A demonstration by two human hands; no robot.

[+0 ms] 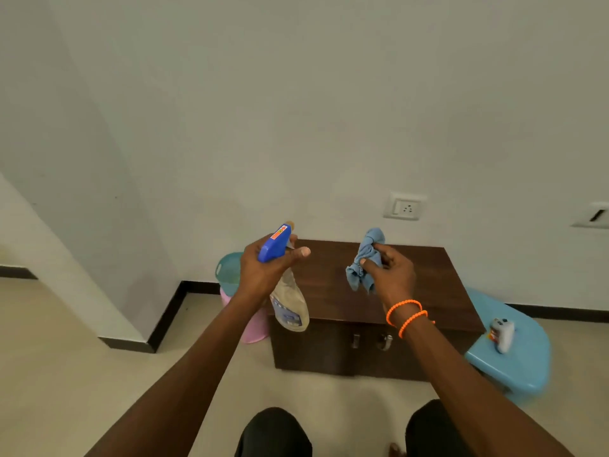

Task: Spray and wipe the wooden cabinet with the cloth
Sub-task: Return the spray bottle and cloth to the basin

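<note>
A low dark wooden cabinet [425,285] stands against the white wall, with two metal door handles on its front. My left hand [267,272] grips a spray bottle [290,308] with a blue trigger head and a pale body, held above the cabinet's left end. My right hand [390,275] holds a bunched light-blue cloth [365,258] above the middle of the cabinet top. Two orange bead bracelets circle my right wrist.
A teal basket [229,270] sits on a pink bin [255,328] left of the cabinet. A blue plastic stool [527,361] on the right carries a small white bottle [502,334]. A wall socket [404,206] is above the cabinet. My knees show at the bottom edge.
</note>
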